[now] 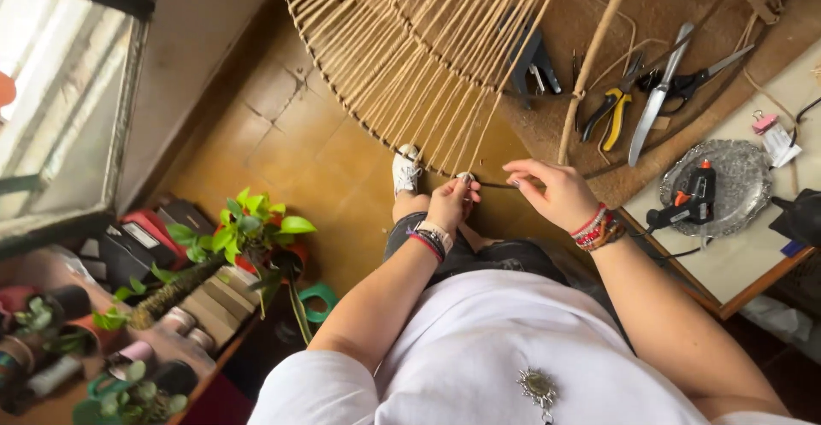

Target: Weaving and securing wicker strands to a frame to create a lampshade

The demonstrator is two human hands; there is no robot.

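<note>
Head view, looking straight down past a white shirt to both hands at the lower rim of a big round frame (359, 104) strung with tan cord (428, 91). Left hand (451, 203) closed in a pinch on the rim where a cord meets it; fingertips bunched, exact grip hard to make out. Right hand (552, 192) just beside it, thumb and forefinger narrowed on the dark rim wire, other fingers loosely curled; whether pinching wire or a cord end, cannot tell. Beaded bracelets on both wrists. Frame cut off by the top edge, far side out of sight. Behind the cords, half hidden: a dark clamp-like tool (532, 59). On the brown mat beyond: yellow-handled pliers (609, 115), a knife (657, 96), black-handled scissors (697, 79), a long stick (590, 66) crossing the frame. At right, a bench (735, 271) carrying a silver tray (727, 187) with a black and orange glue gun (688, 198); a dark object at the right edge cropped, not identifiable. Below the left hand, one white shoe (406, 168) on the tiled floor, partly screened by cords. Lower left, a leafy green plant (248, 228) among pots and clutter, much of it blurred.
</note>
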